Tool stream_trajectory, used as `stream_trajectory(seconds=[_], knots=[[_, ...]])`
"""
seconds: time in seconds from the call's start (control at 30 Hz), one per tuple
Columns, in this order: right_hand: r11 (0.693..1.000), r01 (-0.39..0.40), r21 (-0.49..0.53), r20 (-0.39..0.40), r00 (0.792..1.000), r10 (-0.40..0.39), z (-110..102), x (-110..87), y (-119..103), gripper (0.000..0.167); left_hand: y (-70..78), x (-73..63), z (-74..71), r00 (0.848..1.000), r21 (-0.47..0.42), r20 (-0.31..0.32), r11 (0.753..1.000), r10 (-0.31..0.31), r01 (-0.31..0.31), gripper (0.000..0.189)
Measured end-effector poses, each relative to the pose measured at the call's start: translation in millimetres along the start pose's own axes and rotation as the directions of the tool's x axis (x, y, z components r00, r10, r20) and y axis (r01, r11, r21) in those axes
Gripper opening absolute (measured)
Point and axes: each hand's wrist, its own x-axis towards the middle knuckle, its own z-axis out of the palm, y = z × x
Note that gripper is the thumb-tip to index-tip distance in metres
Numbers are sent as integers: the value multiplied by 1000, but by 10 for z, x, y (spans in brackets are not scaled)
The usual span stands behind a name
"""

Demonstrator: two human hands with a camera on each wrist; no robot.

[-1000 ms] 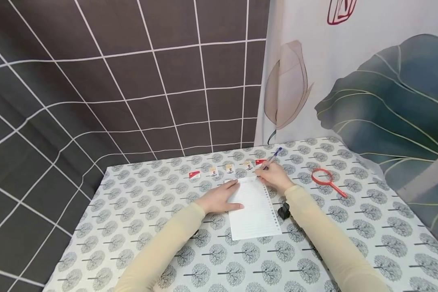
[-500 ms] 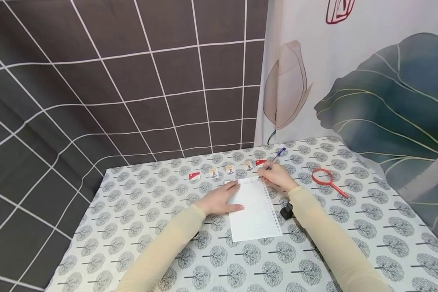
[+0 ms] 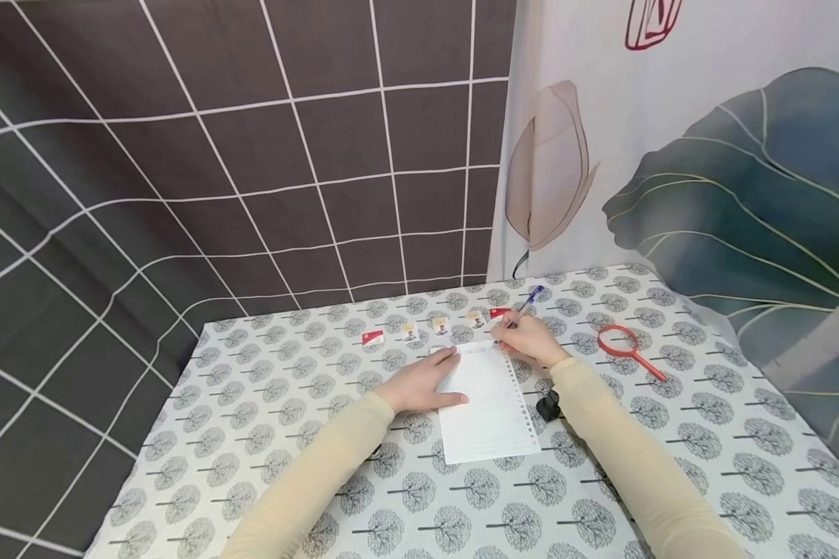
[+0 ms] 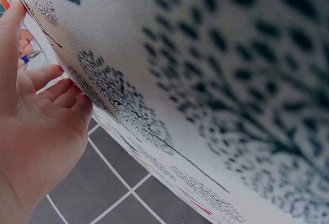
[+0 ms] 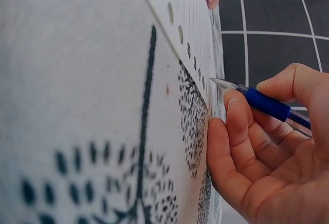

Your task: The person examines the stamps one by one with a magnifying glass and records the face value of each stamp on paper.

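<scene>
A sheet of lined paper (image 3: 485, 411) with punched holes down its right edge lies on the patterned tablecloth. Faint writing runs along its top line. My right hand (image 3: 529, 339) pinches a pen (image 3: 527, 301) near the sheet's top right corner. In the right wrist view the pen (image 5: 267, 103) shows a blue grip, and its tip meets the paper (image 5: 193, 23) beside the holes; the fingers of that hand (image 5: 272, 157) rest along the surface. My left hand (image 3: 419, 382) lies flat with fingers spread over the paper's left edge; in the left wrist view that hand (image 4: 46, 131) shows straight fingers.
Behind the paper lie several small cards in a row, among them a red and white card (image 3: 373, 337) and a picture card (image 3: 440, 325). A red magnifying glass (image 3: 618, 340) lies to the right. A dark gridded curtain (image 3: 287, 155) hangs behind the table.
My right hand and the pen have shifted slightly along the top line, and more writing shows there. My left hand stays in place on the paper.
</scene>
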Motion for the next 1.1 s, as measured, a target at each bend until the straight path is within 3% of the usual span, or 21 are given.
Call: stream_trajectory(seconds=[0.4, 1.1], knots=[[999, 47, -28, 5, 999, -47, -17, 11, 31, 21, 9, -1, -17, 1000, -6, -1, 1000, 2, -2, 92], [1000, 24, 9, 2, 1000, -24, -6, 17, 32, 20, 6, 2, -9, 1000, -1, 3, 1000, 6, -6, 91]])
